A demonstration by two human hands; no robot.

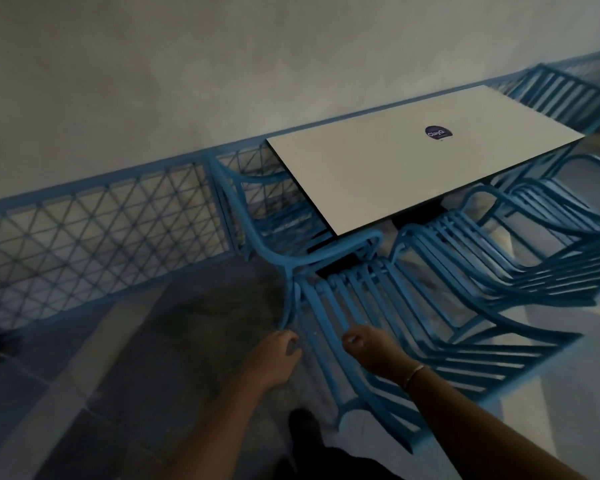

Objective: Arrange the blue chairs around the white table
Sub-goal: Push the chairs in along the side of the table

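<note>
The white table [395, 168] with a dark round sticker [439, 133] stands beside a blue railing. The nearest blue slatted chair [388, 306] is at the table's near corner, its back toward me. My left hand [278, 356] curls round the left edge of that chair's back. Further right on the same back, my right hand [368, 348] grips a slat. A second blue chair [499, 265] and a third [555, 206] line the table's right side. Another chair [274, 216] sits at the left end, and one more [568, 91] at the far end.
A blue mesh railing [101, 220] runs along the left, behind the table, in front of a grey wall. Grey paved floor [153, 358] lies open to my left. My dark shoe [303, 426] is just below the chair's back leg.
</note>
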